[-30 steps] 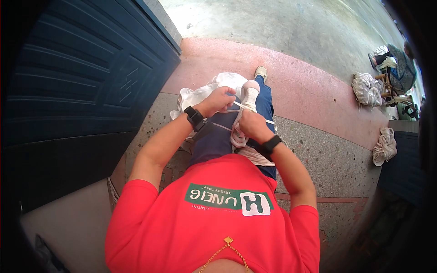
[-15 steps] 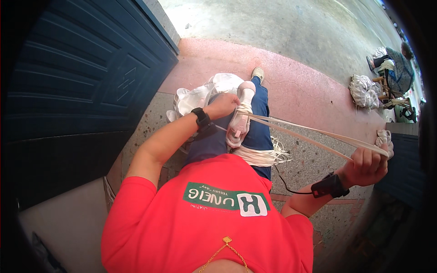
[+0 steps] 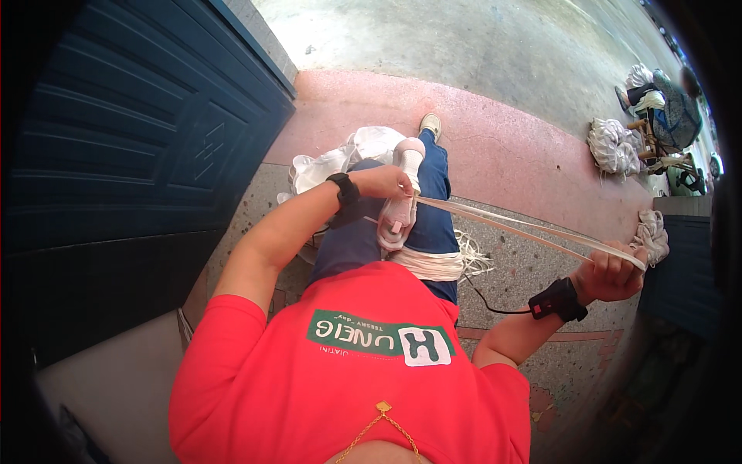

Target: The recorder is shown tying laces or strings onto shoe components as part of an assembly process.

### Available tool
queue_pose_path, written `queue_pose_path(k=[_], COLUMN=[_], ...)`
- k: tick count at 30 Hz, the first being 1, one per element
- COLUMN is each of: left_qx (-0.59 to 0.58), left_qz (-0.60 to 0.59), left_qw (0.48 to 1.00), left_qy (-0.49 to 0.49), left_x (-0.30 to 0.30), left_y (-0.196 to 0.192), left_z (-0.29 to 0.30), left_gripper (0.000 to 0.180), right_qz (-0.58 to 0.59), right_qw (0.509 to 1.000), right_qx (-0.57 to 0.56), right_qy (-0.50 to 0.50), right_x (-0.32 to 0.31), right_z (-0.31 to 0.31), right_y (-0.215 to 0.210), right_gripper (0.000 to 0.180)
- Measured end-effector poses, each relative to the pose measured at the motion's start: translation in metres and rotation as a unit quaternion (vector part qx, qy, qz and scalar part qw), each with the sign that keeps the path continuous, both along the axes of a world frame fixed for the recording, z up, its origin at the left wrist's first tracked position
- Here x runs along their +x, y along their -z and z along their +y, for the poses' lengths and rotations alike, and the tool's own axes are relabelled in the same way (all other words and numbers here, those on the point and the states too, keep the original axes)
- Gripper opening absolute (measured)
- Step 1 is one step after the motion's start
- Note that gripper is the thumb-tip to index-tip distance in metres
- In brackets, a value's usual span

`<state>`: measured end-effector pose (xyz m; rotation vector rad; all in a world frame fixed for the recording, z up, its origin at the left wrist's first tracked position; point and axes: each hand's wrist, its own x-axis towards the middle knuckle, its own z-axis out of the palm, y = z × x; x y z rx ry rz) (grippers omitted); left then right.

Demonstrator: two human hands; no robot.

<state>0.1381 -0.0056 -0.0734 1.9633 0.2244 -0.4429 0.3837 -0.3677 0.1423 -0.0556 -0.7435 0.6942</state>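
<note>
A pale pink-and-white shoe (image 3: 396, 220) lies across my thighs, its toe pointing away from me. Pinched at the lacing, the fingers of my left hand (image 3: 380, 183) are closed on the lace and cover part of the shoe. A long cream shoelace (image 3: 502, 220) stretches taut in two strands from the shoe to the far right. There my right hand (image 3: 614, 274) is closed in a fist around its looped end. Over my right thigh lies a bundle of cream laces (image 3: 425, 264), with loose ends fanning out.
White shoes (image 3: 328, 166) are heaped beyond my left knee. A dark blue door (image 3: 131, 147) stands close on the left. On the right are a pale bundle (image 3: 653, 237) and, farther off, white shoes (image 3: 614, 145) beside a seated person (image 3: 674, 116). A black cable (image 3: 491, 313) runs to my right wrist.
My right hand has shifted slightly left and down, still holding the lace taut. My left hand has moved a little down along the shoe, bringing its fingers onto the lace.
</note>
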Motion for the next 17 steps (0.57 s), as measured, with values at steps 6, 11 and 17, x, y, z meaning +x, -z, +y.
queue_pose_path(k=[6,11,17], left_qx=[0.017,0.074,-0.247], left_qz=[0.077,0.005,-0.088], left_qw=[0.995,0.990,0.960], left_qy=[0.063,0.124,-0.100], left_x=[0.017,0.009,-0.011], left_y=[-0.017,-0.029,-0.147], left_z=[0.009,0.009,0.047], left_gripper=[0.021,0.015,0.030], right_qz=[-0.010,0.052,0.070], right_qw=[1.000,0.997,0.921], right_qx=[-0.011,-0.056,-0.349], right_qy=[-0.010,0.024,0.156], right_x=[0.005,0.011,0.018], right_z=[-0.001,0.006,0.035], right_y=[0.004,0.023,0.071], right_gripper=[0.021,0.017,0.027])
